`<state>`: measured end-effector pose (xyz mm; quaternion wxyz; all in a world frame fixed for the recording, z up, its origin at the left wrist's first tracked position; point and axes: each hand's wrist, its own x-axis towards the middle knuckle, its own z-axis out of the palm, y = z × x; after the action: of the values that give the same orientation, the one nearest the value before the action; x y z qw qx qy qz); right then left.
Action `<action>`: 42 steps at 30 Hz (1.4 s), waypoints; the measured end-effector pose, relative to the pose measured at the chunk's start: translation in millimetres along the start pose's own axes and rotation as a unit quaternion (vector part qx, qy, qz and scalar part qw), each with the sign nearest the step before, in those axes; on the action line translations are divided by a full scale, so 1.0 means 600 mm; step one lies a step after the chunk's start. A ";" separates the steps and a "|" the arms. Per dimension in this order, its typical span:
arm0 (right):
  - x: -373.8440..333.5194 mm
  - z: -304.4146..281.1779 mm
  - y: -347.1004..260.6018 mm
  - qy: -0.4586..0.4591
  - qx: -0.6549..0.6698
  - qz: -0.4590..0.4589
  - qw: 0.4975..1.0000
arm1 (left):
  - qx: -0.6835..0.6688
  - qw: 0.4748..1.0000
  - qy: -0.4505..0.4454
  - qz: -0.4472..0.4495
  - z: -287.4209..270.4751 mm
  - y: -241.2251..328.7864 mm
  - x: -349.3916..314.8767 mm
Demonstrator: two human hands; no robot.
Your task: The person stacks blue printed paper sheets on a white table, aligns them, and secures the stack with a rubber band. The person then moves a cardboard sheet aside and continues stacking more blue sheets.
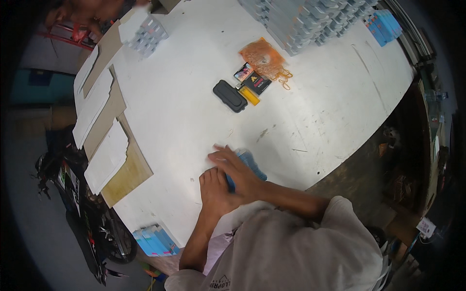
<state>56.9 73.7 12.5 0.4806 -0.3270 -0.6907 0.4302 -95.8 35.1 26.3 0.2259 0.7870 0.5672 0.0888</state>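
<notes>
A blue stack of thin pieces with ridged edges (251, 165), perhaps folded card, lies on the white table (184, 111) close to my body. My left hand (213, 190) is curled against the near left side of it, fingers bent and closed. Across its top reaches my right hand (239, 170), fingers stretched out toward the left and a little blurred at the tips. My wrists come close together, and my hands cover much of the stack.
Beyond my hands lie a black case (230, 96), a yellow lighter (249, 95), a dark small pack (257, 83) and an orange plastic bag (263, 54). Tall grey stacks (310, 22) stand far off. Blue bundles (156, 241) sit at the near left corner, white sheets (108, 157) along the left edge.
</notes>
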 end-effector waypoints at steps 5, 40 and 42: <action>0.034 -0.111 0.012 0.115 0.044 0.094 0.988 | 0.033 0.999 -0.035 -0.012 -0.017 0.028 0.015; 0.073 -0.414 0.146 0.299 -0.063 0.269 0.913 | 0.023 1.000 0.008 -0.015 -0.011 0.047 0.021; 0.075 -0.407 0.132 0.305 -0.102 0.243 0.915 | 0.006 1.000 0.009 -0.018 -0.006 0.042 0.018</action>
<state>276.1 213.9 -1.1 0.5126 -0.6472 -0.4504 0.3398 -71.9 39.5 39.8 0.2173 0.7775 0.5835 0.0882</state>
